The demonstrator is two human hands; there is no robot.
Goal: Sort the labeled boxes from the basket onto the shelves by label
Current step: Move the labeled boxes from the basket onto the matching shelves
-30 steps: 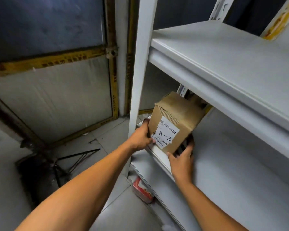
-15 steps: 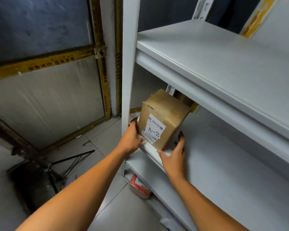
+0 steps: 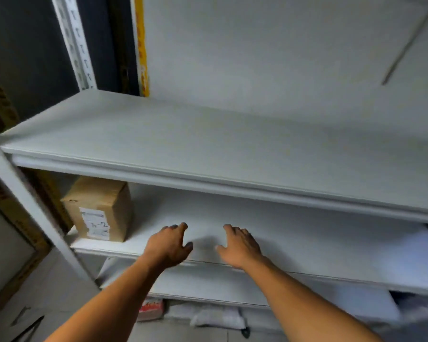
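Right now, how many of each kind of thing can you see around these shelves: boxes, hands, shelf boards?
Brown cardboard box with a white A-2 label: 1
Bare hands, left hand and right hand, both empty: 2
White shelf boards, upper, middle, lower: 3
Total: 6

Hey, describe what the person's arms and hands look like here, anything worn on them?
Both forearms are bare right down to the picture's lower edge: no sleeves, gloves, watch or bands show. The left hand and the right hand carry no rings that can be made out, though the picture is slightly blurred.
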